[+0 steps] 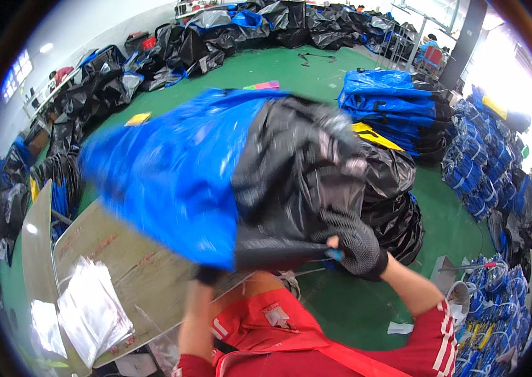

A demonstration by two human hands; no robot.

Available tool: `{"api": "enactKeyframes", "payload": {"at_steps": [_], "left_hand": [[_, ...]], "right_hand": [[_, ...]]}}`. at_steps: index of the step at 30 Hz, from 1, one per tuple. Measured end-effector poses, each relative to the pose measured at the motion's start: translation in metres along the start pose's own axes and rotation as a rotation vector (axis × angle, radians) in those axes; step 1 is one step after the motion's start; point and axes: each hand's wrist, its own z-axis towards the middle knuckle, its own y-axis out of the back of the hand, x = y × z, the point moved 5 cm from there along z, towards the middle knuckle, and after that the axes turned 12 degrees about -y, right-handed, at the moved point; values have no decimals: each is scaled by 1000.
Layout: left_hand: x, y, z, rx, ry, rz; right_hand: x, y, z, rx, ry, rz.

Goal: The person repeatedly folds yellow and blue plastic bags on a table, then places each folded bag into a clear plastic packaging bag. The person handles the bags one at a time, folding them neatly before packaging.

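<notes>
So I've got this big glossy blue-and-black plastic sheet (216,169), pretty blurry, up over a flat grey-brown table (159,276) and past its right side. A folded blue-and-black pile (392,107) sits beyond the table, to the right. White-and-clear plastic sleeves (93,308) lie on the table's near left. My grey-mesh-gloved right hand (357,248), right of the table, has its fingers closed on the sheet's black edge. Left fingers are hidden behind it, can't tell; just a black cuff (209,274) shows.

The tarpaulin (178,163) extends above and beyond the bench (159,283); plastic sleeves (93,308) lie on the bench's near left; a folded stack (392,103) and bundles (483,157) stand rightward of it.
</notes>
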Motion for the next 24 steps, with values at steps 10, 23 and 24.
{"api": "enactKeyframes", "payload": {"at_steps": [10,23,24], "left_hand": [[-133,211,-312,-368,520,1086],[-90,196,-411,-1075,680,1361],[-85,202,-429,-1062,834,1334]], "right_hand": [[-153,-33,26,-165,-645,154],[-119,-87,113,-274,-40,-628],[-156,-66,105,-169,-723,-457]]}}
